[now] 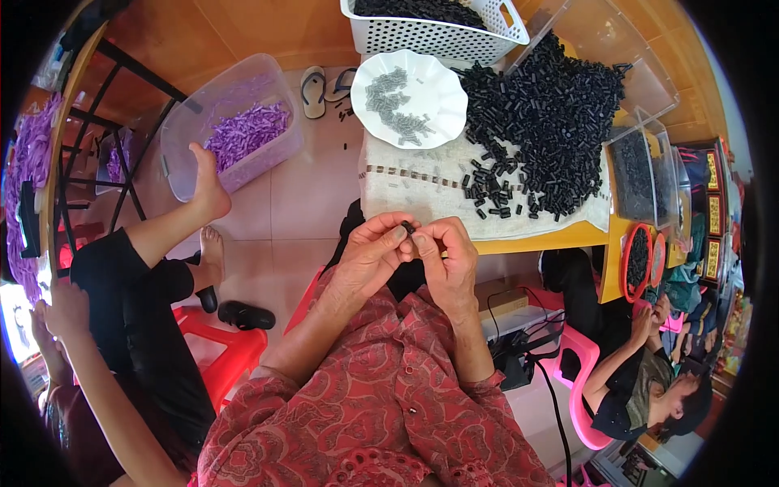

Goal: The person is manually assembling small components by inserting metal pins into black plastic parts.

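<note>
Above my lap, a small black tubular piece (407,227) sits pinched between the thumb and forefinger of my left hand (375,253). My right hand (448,261) meets it there, thumb and forefinger pressed together against the piece; whatever they hold is too small to make out. Just beyond my hands, a large heap of similar black pieces (552,122) covers much of a pale cloth (414,199) on the table. A white scalloped plate (442,101) holds small clear pieces (393,101), left of the heap.
At the table's far side stands a white perforated basket (430,40) of black pieces. Clear boxes (641,162) line the right. On the floor, a clear bin (243,73) holds purple pieces. A person's bare leg (174,223) is on my left; another person (641,381) works at right.
</note>
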A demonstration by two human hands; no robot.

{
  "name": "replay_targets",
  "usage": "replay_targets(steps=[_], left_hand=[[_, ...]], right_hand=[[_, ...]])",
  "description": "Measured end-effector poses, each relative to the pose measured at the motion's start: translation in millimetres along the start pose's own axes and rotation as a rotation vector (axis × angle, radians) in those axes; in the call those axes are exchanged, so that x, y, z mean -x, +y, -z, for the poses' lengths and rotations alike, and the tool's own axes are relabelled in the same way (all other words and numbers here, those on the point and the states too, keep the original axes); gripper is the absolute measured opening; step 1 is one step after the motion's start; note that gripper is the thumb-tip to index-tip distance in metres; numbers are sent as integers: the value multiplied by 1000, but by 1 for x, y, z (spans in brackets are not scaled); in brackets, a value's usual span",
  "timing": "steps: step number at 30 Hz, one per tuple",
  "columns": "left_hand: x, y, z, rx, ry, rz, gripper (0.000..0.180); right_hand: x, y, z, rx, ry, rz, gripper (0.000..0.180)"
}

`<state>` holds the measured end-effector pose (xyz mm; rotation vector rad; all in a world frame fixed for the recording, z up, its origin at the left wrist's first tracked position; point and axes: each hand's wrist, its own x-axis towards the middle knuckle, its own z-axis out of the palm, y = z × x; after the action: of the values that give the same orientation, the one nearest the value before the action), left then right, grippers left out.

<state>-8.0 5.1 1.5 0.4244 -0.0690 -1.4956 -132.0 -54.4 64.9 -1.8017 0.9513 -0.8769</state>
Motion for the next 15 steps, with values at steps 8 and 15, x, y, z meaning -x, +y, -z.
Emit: replay_targets(steps=[8,15], left_hand=[[3,-2,0,50,44,52,20],[3,0,-7,103,32,115,21]], right_hand=[[-1,3,-3,-132,27,-40,12],[-1,0,1,-108,41,-52,13]])
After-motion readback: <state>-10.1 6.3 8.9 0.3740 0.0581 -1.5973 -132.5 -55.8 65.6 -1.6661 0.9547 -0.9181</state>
